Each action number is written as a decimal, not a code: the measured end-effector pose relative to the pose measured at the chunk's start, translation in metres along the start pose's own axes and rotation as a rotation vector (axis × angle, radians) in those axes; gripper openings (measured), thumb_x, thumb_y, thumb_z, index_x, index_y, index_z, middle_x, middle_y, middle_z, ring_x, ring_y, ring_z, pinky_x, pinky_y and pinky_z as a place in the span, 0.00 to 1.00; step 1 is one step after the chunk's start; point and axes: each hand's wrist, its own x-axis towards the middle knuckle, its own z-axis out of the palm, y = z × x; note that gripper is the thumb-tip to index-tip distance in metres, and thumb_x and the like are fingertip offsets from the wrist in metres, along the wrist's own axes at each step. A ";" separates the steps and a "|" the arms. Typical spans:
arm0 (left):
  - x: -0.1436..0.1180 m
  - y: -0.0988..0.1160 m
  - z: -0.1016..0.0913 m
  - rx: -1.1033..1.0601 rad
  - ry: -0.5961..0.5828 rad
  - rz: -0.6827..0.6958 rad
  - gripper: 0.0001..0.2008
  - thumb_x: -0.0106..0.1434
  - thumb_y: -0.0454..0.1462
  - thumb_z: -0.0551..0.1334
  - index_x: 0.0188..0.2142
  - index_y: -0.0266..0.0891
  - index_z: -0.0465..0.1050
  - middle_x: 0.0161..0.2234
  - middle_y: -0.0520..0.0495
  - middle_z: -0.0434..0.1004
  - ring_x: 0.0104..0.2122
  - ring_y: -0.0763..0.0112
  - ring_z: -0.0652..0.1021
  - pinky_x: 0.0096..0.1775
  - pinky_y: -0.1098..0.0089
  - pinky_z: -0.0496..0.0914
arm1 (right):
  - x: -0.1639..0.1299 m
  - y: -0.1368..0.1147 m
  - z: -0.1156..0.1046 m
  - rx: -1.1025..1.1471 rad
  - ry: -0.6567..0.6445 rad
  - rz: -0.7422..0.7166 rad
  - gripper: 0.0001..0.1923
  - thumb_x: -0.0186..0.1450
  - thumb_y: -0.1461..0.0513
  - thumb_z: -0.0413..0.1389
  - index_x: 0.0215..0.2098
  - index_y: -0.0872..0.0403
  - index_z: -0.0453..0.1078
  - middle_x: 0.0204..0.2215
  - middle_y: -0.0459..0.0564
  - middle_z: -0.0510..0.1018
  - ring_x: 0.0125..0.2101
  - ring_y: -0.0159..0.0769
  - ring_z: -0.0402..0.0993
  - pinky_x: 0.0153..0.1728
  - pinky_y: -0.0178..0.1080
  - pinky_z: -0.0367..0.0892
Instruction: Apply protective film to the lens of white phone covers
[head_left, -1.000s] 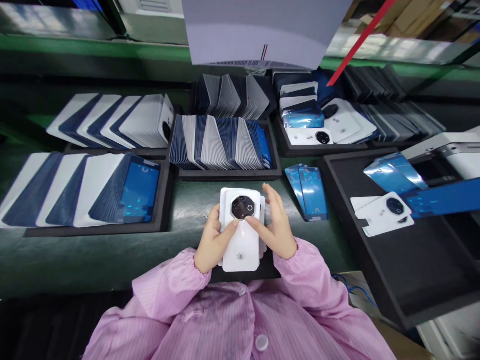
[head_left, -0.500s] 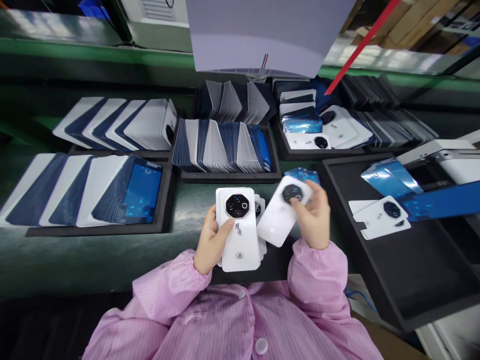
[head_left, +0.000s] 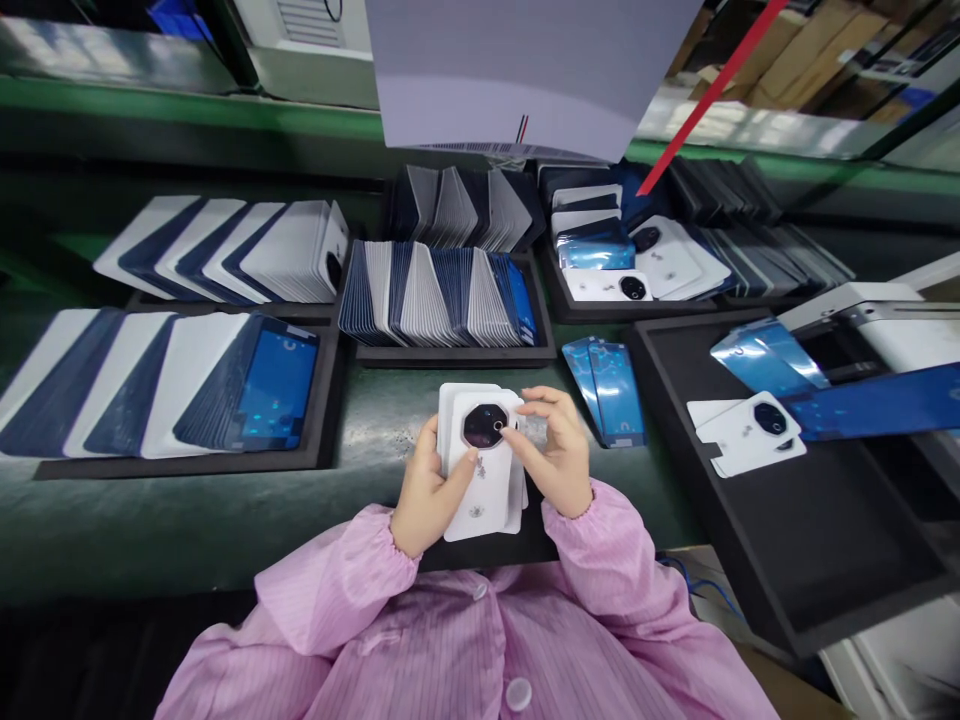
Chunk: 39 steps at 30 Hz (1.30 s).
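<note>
Black foam trays line the green worktop [head_left: 187, 520]. The tray at its left edge [head_left: 187, 462] holds flat panels leaning like fallen dominoes, white faces alternating with dark navy ones, the nearest showing a glossy blue film. A second tray behind it [head_left: 225, 298] carries a similar fanned row, mostly white. The middle tray [head_left: 457, 350] is packed tight with thin upright panels in white, navy and blue. Toward the far right corner another tray [head_left: 637, 305] holds white phone back covers with dark octagonal camera rings, lying flat among blue films. The large shallow tray at the right edge [head_left: 787, 560] holds only a couple of white covers [head_left: 746, 435] and blue film strips [head_left: 765, 350]. Loose blue films [head_left: 611, 388] lie on the bare worktop between trays. Near the front edge, at the middle, the left hand [head_left: 424, 490] has its grip clamped around a small stack of white back covers [head_left: 484, 470], smooth, rounded at the corners, matte-looking. The right hand [head_left: 559, 455] has fingertips pinched together at the top cover's camera ring, possibly on a thin clear film, though the view is too blurred to be sure. Pink striped sleeves [head_left: 337, 580] cover both wrists.
</note>
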 end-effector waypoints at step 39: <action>0.007 0.003 -0.001 -0.099 0.046 -0.034 0.20 0.59 0.40 0.64 0.50 0.41 0.62 0.44 0.46 0.76 0.42 0.65 0.77 0.42 0.66 0.72 | -0.006 -0.004 0.004 0.179 -0.234 -0.627 0.14 0.58 0.73 0.53 0.41 0.54 0.69 0.32 0.51 0.83 0.39 0.38 0.81 0.43 0.46 0.72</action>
